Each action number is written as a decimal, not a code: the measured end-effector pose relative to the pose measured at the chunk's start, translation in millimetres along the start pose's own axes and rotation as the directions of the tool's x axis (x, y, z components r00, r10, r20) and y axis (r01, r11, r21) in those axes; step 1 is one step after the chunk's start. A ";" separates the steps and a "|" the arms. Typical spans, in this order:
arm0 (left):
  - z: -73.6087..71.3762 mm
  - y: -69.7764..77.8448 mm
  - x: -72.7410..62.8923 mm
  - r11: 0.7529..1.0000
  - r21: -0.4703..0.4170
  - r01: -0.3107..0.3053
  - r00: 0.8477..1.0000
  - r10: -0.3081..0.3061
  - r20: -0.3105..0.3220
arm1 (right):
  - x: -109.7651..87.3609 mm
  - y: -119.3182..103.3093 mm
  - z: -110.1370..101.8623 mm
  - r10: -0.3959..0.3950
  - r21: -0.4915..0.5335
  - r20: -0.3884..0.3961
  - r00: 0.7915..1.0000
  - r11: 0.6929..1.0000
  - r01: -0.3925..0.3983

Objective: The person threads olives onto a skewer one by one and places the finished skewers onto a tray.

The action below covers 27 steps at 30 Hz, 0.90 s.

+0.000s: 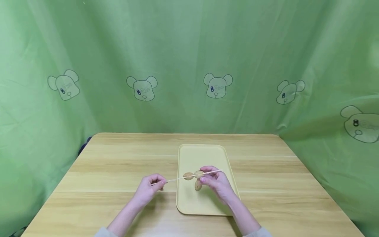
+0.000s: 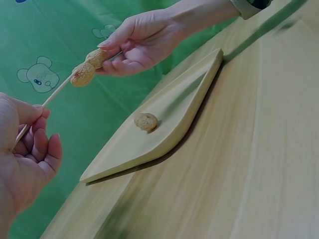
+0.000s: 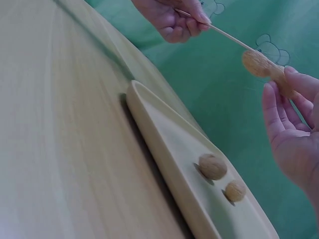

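The left hand (image 1: 149, 189), fingers curled, pinches a thin, pale, straight wooden stick (image 1: 174, 179) near its left end. Rightward, the stick meets a tan, rough-skinned, rounded ball (image 1: 188, 174) and a matching second ball (image 1: 197, 172), touching, both held above a pale yellow, round-cornered rectangular tray (image 1: 201, 154); whether it pierces both is unclear. Two similar brown balls (image 3: 212, 166) rest on the tray. The right hand (image 1: 219, 186) grips the second ball between thumb and fingers, the stick's tip jutting beyond.

Pale greyish left sleeve (image 1: 105, 232), similar right sleeve (image 1: 258, 233), both over the near part of the desk (image 1: 118, 161), dark patch (image 2: 260, 3) beside the right cuff (image 2: 244, 8), bare left hand (image 1: 150, 188), bare right hand (image 1: 219, 185)
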<state>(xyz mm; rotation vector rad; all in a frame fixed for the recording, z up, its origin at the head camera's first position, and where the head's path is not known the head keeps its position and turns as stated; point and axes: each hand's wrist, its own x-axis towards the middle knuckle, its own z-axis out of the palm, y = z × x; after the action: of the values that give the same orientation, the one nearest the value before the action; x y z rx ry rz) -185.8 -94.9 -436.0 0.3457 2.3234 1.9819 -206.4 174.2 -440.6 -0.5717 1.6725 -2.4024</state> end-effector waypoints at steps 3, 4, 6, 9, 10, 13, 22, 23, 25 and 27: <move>-1.2 1.1 1.2 1.000 0.003 -0.013 1.000 0.013 -0.017 | -0.3 -4.7 -5.5 -0.021 -0.022 -0.019 1.000 1.000 0.020; -1.8 1.6 1.4 1.000 0.004 -0.016 1.000 0.016 -0.020 | -0.5 -6.1 -7.4 -0.026 -0.034 -0.029 0.999 0.999 0.025; -3.1 2.2 1.9 1.000 0.000 -0.016 1.000 0.016 -0.024 | -1.2 -8.4 -11.2 -0.030 -0.056 -0.055 0.998 0.998 0.027; -5.1 1.7 2.4 1.000 -0.015 -0.002 0.999 0.001 -0.038 | -2.1 -10.0 -15.9 -0.023 -0.106 -0.098 0.995 0.994 0.012; -5.7 1.7 2.5 1.000 -0.022 0.003 0.999 -0.004 -0.045 | -2.0 -9.9 -17.3 -0.018 -0.124 -0.113 0.993 0.992 0.004; -7.2 0.8 2.9 1.000 -0.029 0.005 0.998 -0.007 -0.062 | -0.1 -7.7 -20.2 0.001 -0.173 -0.160 0.987 0.985 -0.029; -10.1 -0.4 2.4 0.999 -0.048 -0.009 0.997 0.005 -0.077 | 6.3 5.8 -27.3 0.071 -0.287 -0.163 0.984 0.951 -0.116; -10.4 -0.5 2.1 0.999 -0.052 -0.013 0.997 0.009 -0.076 | 6.6 6.9 -28.0 0.079 -0.292 -0.154 0.985 0.949 -0.122; -11.1 -0.5 1.6 0.998 -0.053 -0.024 0.997 0.021 -0.071 | 7.2 8.7 -29.2 0.094 -0.306 -0.146 0.985 0.942 -0.135; -11.7 -0.4 1.0 0.998 -0.050 -0.032 0.997 0.029 -0.067 | 7.6 10.7 -30.2 0.109 -0.321 -0.154 0.982 0.934 -0.154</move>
<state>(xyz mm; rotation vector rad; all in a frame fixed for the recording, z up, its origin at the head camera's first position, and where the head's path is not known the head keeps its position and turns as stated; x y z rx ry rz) -189.2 -106.0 -434.4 0.3185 2.3150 2.0938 -226.3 194.0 -457.9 -0.3316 2.1208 -2.1196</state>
